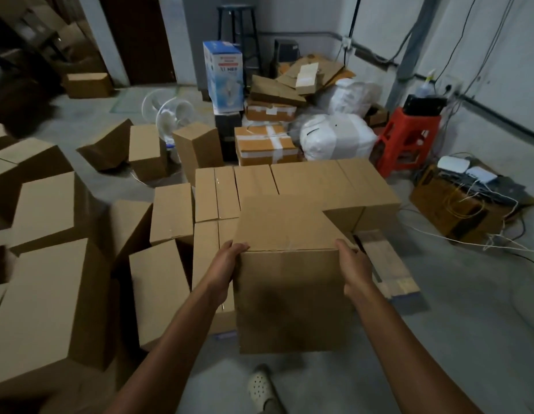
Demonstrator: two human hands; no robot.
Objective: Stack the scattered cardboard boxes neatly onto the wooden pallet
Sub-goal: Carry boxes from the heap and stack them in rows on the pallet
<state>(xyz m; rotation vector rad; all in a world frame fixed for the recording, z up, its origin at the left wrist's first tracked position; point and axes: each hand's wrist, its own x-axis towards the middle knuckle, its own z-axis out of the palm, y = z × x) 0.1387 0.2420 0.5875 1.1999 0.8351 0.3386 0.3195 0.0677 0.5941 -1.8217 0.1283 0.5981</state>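
Observation:
I hold a plain cardboard box (289, 279) in front of me, above the near end of the wooden pallet (385, 264). My left hand (227, 267) grips its left side with the thumb over the top edge. My right hand (354, 267) grips its right side the same way. Behind it, several matching boxes (304, 180) stand packed together on the pallet. Only the pallet's bare right corner shows. Scattered boxes (50, 294) lie on the floor to my left, some upright, some tipped.
A red plastic stool (409, 135) and a box with cables and devices (466, 198) stand at the right. White cords trail over the floor there. Taped parcels, white sacks, a fan (167, 112) and a blue-white carton (224, 76) crowd the back. My shoe (261, 386) is below.

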